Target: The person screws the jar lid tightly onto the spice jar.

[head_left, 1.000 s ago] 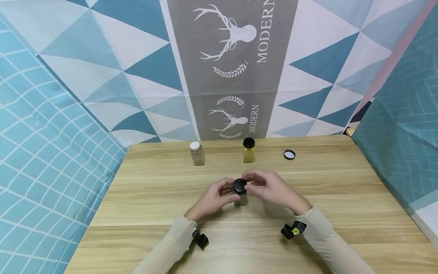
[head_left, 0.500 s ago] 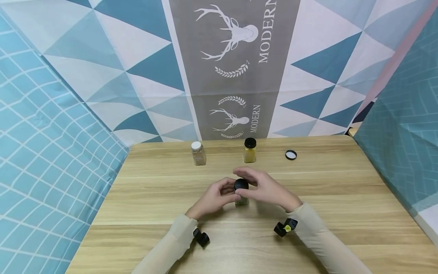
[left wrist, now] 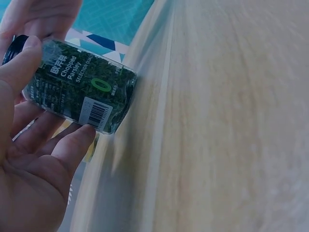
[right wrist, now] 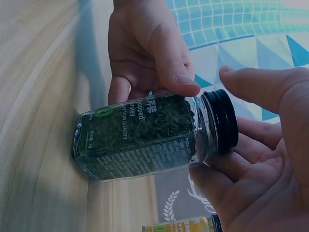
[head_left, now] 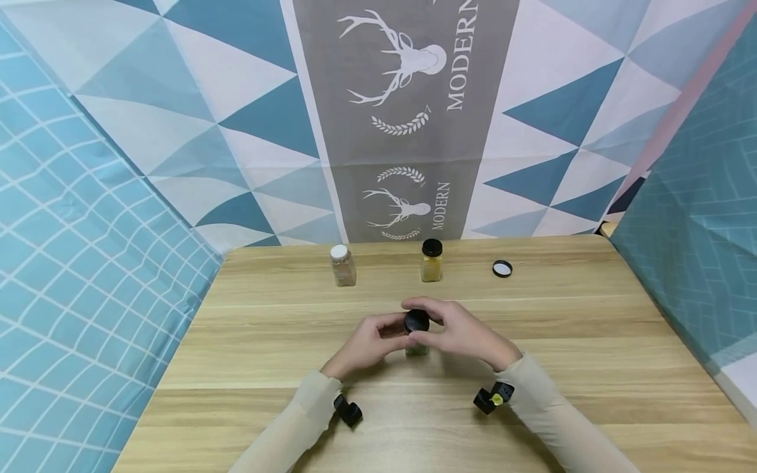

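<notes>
A clear square jar of chopped parsley point(right wrist: 140, 130) with a black lid point(head_left: 416, 320) stands upright on the table at its middle. My left hand point(head_left: 363, 341) grips the jar from the left, its thumb on the near shoulder and its fingers behind. From the right my right hand point(head_left: 464, 334) curls loosely around the lid. In the right wrist view the right thumb point(right wrist: 260, 84) is a little off the lid, while the fingers point(right wrist: 212, 179) bend around its other side and reach the neck. The jar's label point(left wrist: 72, 67) faces out in the left wrist view.
Farther back on the wooden table point(head_left: 266, 368) stand a white-capped jar point(head_left: 344, 268) with pale brown contents and a black-capped jar point(head_left: 432, 263) with yellow contents. A loose black lid point(head_left: 502, 268) lies right of them, white inside upward. Patterned cloth hangs behind and beside the table.
My right hand has shifted left over the lid, and its raised fingers have come down closer around it. My left hand and the parsley jar stay in place.
</notes>
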`<state>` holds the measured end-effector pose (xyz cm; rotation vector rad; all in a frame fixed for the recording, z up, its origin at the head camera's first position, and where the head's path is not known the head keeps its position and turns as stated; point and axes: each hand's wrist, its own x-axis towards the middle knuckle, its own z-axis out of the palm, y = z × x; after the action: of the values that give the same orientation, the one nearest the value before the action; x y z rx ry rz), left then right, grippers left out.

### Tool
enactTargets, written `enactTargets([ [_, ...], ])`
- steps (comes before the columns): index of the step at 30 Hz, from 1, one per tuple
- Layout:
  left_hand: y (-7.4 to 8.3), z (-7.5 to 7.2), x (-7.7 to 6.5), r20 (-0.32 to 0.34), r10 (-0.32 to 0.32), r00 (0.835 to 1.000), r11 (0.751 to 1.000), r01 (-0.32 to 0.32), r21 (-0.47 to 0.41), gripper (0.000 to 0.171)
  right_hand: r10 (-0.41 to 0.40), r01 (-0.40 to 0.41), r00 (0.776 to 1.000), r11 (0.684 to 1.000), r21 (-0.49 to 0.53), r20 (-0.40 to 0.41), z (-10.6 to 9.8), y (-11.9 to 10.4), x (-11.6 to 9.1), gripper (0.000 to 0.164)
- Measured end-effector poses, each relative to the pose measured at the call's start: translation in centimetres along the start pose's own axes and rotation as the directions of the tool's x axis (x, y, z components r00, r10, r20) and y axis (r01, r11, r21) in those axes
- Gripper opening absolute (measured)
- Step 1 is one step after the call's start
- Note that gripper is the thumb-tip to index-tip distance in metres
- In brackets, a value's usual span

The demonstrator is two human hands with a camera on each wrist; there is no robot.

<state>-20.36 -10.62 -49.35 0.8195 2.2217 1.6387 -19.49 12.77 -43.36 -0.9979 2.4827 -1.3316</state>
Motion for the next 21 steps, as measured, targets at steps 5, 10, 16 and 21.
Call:
enactTargets([
  [5, 0.1, 0.1, 0.0, -0.005, -0.029, 1.000, 0.999, 0.029, -0.021, 0.045, 0.006, -0.006, 1.000, 1.000, -0.001, -0.002, -0.2, -0.1, -0.5, 0.052],
  [10, 0.0, 0.0, 0.1, -0.011, -0.026, 1.000, 0.998, 0.026, -0.054, 0.048, -0.004, 0.004, 1.000, 1.000, 0.015, 0.001, -0.3, -0.2, -0.8, 0.050],
  [16, -0.3, 0.1, 0.1, -0.019, 0.006, 1.000, 0.999, -0.006, -0.034, 0.051, -0.004, 0.004, 1.000, 1.000, 0.017, -0.019, -0.6, -0.3, -1.3, 0.049],
  [21, -0.1, 0.1, 0.0, -0.025, 0.000, 1.000, 1.000, 0.000, -0.006, 0.050, -0.004, 0.005, 0.999, 1.000, 0.012, -0.039, -0.7, -0.4, -1.7, 0.049],
])
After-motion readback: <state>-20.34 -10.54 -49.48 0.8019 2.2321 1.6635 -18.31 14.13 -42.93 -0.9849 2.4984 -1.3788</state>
